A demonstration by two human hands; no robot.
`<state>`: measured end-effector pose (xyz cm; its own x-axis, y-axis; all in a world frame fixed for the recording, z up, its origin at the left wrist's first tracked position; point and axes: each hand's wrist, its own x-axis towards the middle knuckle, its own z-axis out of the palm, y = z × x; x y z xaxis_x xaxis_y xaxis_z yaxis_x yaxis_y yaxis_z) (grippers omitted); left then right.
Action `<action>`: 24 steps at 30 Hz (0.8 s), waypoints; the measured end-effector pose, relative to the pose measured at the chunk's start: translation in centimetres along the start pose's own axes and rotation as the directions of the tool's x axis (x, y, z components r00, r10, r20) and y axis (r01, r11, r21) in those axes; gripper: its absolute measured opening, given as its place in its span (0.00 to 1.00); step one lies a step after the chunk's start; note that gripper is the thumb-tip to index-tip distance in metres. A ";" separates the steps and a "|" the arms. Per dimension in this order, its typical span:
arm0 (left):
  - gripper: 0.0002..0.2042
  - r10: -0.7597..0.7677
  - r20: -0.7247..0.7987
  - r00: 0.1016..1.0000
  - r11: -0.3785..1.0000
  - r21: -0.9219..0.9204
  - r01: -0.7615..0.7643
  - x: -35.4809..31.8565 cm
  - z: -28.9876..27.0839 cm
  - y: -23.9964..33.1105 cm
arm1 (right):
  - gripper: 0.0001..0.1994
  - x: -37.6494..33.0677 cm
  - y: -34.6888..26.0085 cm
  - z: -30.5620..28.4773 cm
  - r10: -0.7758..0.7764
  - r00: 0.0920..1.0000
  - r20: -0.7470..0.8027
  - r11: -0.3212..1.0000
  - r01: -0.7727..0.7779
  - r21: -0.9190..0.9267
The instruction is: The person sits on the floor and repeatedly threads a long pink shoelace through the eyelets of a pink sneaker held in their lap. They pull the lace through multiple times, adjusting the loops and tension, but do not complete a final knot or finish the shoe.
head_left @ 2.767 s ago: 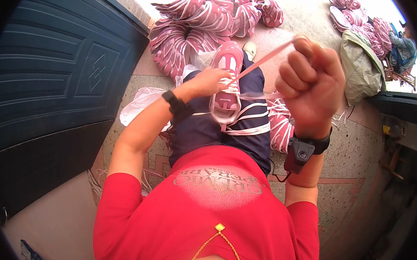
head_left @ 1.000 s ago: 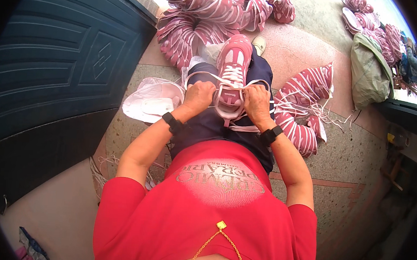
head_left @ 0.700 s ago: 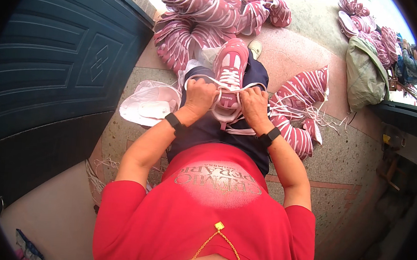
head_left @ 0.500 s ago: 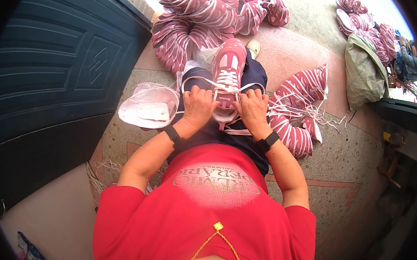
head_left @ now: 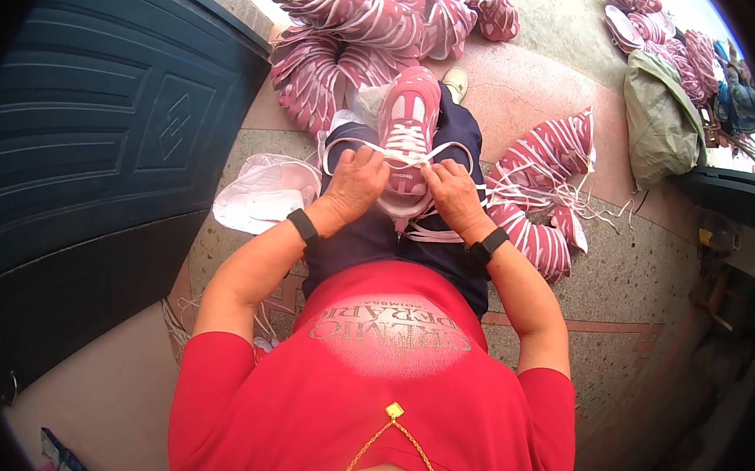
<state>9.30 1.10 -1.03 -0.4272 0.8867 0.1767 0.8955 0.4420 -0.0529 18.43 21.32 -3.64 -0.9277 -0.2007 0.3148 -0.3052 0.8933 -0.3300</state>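
A pink and white sneaker rests on my lap between my thighs, toe pointing away from me. White laces run through its eyelets and cross above the pink tongue, with a loop out to each side. My left hand is closed at the left of the tongue, fingertips pinching the lace. Across from it, my right hand pinches the lace at the right of the crossing, its thumb and forefinger close to the tongue. More white lace hangs below the sneaker's heel on the right.
Strung bundles of pink and white shoe uppers lie ahead; another bundle lies to my right. A pale pouch-like piece is at my left. Beyond are a blue panelled door and a grey-green sack.
Both hands have shifted slightly, the right fingertips moving up from beside the tongue to the lace crossing. The sneaker stays on my lap; the whole view has shifted a little.
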 end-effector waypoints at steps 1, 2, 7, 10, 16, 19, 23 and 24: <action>0.07 0.009 0.001 1.000 0.999 -0.041 -0.009 0.2 0.1 -0.3 | 0.12 0.2 -0.1 -0.2 -0.013 0.999 0.048 0.998 0.016 -0.053; 0.06 0.022 0.002 1.000 0.996 -0.084 -0.022 0.5 0.3 -0.4 | 0.11 0.4 -0.3 -0.3 -0.005 0.996 0.088 0.994 0.014 -0.106; 0.03 -0.311 0.115 0.943 0.641 -0.708 0.298 2.6 -0.1 -1.2 | 0.04 2.6 -1.0 -1.2 0.008 0.987 -0.160 1.000 -0.006 0.012; 0.07 -0.445 0.393 0.804 -0.005 -0.899 0.437 4.8 -0.9 -1.8 | 0.05 5.7 -0.9 -1.8 0.259 0.943 -0.207 0.924 -0.180 0.337; 0.09 -0.497 0.522 0.693 -0.112 -0.830 0.546 8.6 0.6 -5.5 | 0.12 10.3 2.5 -2.7 0.479 0.878 -0.026 0.815 -0.433 0.385; 0.15 -0.610 0.454 0.650 -0.030 -0.833 0.553 4.9 1.8 -8.8 | 0.09 6.9 4.5 -3.9 0.531 0.845 -0.055 0.782 -0.465 0.415; 0.18 -0.828 0.198 0.524 0.310 -0.618 0.723 -6.2 0.3 -14.4 | 0.04 0.2 5.1 -5.1 0.305 0.937 0.170 0.914 -0.338 0.223; 0.19 -0.822 0.098 0.561 0.498 -0.354 0.792 -9.7 -0.8 -15.5 | 0.05 -0.9 4.7 -4.9 0.238 0.936 0.258 0.945 -0.284 0.161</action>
<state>-0.32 -14.40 -1.18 -0.9879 0.1478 0.0464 0.1524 0.8742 0.4610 18.84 27.64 -1.09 -0.9968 -0.0791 -0.0132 -0.0592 0.8368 -0.5443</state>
